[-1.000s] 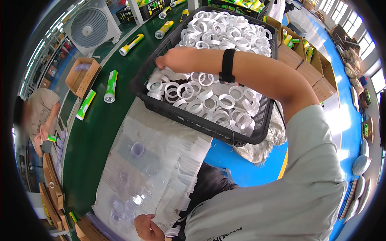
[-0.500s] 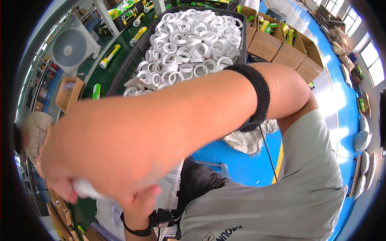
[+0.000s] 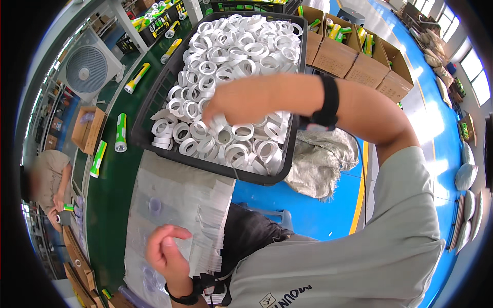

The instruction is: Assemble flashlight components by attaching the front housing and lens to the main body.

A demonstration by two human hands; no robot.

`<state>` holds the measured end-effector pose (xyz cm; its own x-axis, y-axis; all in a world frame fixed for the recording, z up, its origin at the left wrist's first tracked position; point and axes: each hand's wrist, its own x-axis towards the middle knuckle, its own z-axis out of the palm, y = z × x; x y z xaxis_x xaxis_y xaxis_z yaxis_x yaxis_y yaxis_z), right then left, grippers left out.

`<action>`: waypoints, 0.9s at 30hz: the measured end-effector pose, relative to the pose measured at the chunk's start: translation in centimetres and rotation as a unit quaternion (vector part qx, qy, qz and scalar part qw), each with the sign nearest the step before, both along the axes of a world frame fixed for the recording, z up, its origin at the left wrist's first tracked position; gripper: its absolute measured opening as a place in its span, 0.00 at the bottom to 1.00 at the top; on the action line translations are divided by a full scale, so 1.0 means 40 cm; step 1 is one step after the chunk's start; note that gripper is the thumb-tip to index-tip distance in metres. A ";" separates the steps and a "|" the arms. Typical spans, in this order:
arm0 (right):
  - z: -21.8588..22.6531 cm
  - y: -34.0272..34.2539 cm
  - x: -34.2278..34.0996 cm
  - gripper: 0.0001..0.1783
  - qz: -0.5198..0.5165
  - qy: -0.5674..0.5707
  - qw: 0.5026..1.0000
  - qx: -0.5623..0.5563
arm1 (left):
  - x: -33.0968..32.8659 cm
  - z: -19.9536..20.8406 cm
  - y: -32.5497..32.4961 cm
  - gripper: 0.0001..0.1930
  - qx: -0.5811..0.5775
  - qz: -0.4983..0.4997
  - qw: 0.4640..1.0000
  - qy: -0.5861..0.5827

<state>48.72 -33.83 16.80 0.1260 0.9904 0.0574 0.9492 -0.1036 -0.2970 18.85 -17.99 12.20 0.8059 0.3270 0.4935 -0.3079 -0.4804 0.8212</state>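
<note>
A black plastic crate (image 3: 205, 167) is heaped with white plastic rings (image 3: 241, 131). My right hand (image 3: 233, 102) reaches into the near middle of the heap, its fingertips down among the rings. Blur and the rings hide whether those fingers grip one. Below the crate, my left hand (image 3: 167, 251) hovers over a pale sheet (image 3: 174, 179), thumb and curved index finger apart and nothing visible between them. Clear plastic rings (image 3: 154, 206) lie on that sheet. Left of the crate, green-and-white flashlights (image 3: 120, 133) rest on the green work surface (image 3: 115, 200).
Cardboard boxes (image 3: 336, 55) holding flashlights stand right of the crate. A woven sack (image 3: 321, 169) lies below them. On the left are a fan (image 3: 86, 68), an open carton (image 3: 88, 129) and a co-worker (image 3: 51, 177) across the green surface. A metal post (image 3: 128, 25) rises behind.
My right hand has swung from the far lower left, where a white piece showed at its fingers, back to the crate of rings. My left hand, mostly hidden before, now shows.
</note>
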 end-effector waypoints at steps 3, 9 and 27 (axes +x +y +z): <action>0.192 0.006 0.014 0.15 -0.081 0.137 0.968 0.194 | 0.032 0.051 0.040 0.25 -0.005 0.066 0.994 -0.090; 0.353 -0.078 -0.133 0.13 -0.020 0.101 0.956 0.276 | 0.251 0.317 -0.057 0.41 0.073 -0.128 0.943 -0.299; -0.136 0.084 0.083 0.18 -0.046 -0.227 0.943 -0.238 | -0.060 0.134 -0.023 0.17 -0.088 -0.066 0.988 -0.107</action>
<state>52.04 -30.47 11.35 0.2826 0.9032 -0.3230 0.9478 -0.2111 0.2389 16.43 -18.92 17.55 0.7306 0.3219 0.6021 -0.5342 -0.2796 0.7978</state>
